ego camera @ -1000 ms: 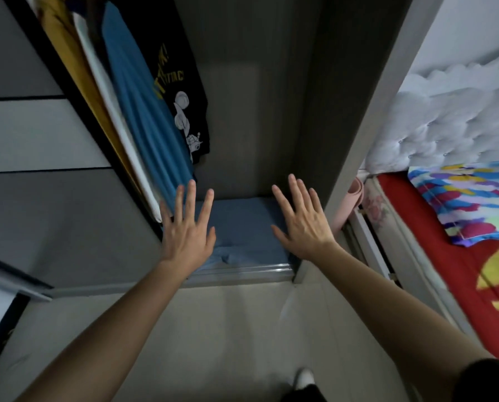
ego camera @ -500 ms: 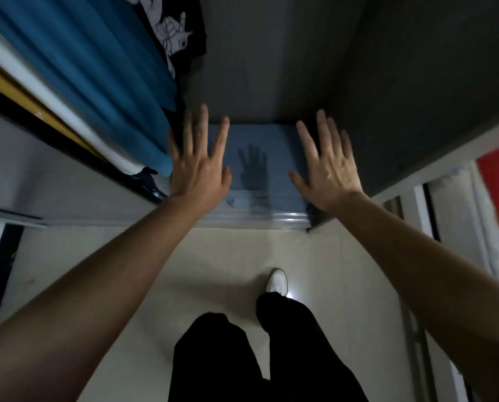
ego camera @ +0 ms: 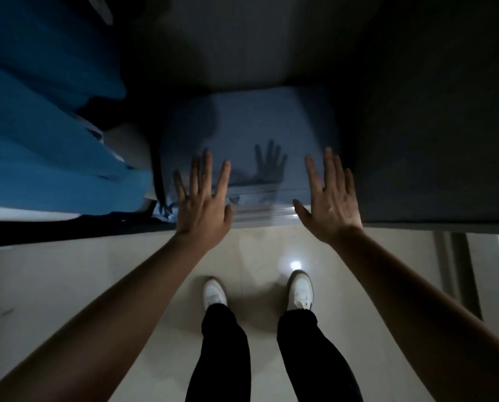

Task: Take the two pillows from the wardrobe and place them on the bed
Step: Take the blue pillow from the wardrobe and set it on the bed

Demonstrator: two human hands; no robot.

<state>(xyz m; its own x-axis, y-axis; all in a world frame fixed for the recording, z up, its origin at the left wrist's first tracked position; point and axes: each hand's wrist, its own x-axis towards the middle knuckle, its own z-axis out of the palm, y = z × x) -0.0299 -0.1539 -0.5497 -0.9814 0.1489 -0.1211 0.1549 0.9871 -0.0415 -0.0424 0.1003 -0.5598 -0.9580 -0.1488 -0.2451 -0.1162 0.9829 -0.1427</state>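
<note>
Both of your hands have come lower and closer to the wardrobe (ego camera: 416, 111) floor than a second ago, and the bed has dropped out of view, so you are in the reach, with nothing lifted yet. Your left hand (ego camera: 203, 203) hovers at 7 o'clock of the blue pillow (ego camera: 248, 132), fingers (ego camera: 223, 177) spread wide and apart. Your right hand (ego camera: 330, 198) sits at 5 o'clock, equally splayed. Neither holds anything; their shadows fall on the pillow, suggesting a gap. Whether a second pillow lies underneath, you cannot tell. Hanging clothes (ego camera: 48, 120) crowd 9 o'clock.
</note>
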